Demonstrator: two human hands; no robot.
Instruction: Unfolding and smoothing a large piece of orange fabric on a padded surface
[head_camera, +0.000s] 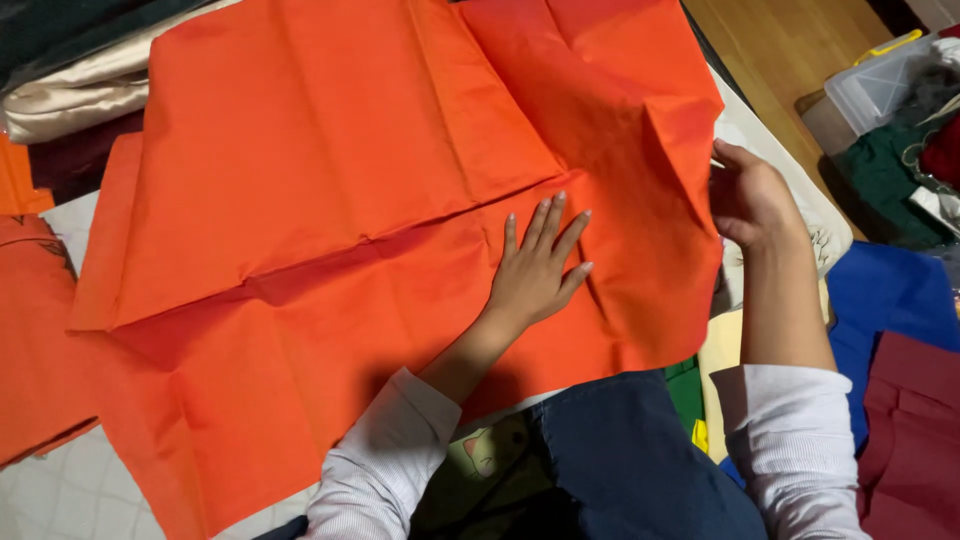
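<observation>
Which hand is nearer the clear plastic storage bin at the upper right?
Right. The right hand grips the orange fabric sheet's right edge, closer to the clear plastic bin; the left hand lies flat mid-sheet, farther away.

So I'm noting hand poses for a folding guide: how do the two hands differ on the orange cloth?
The left hand lies flat, palm down, fingers spread, on the middle of the orange cloth; the right hand is at the cloth's right edge, fingers curled around a raised fold. The left presses down on the cloth, while the right grips its edge. Both are bare, with white sleeves, and touch the same cloth.
</observation>
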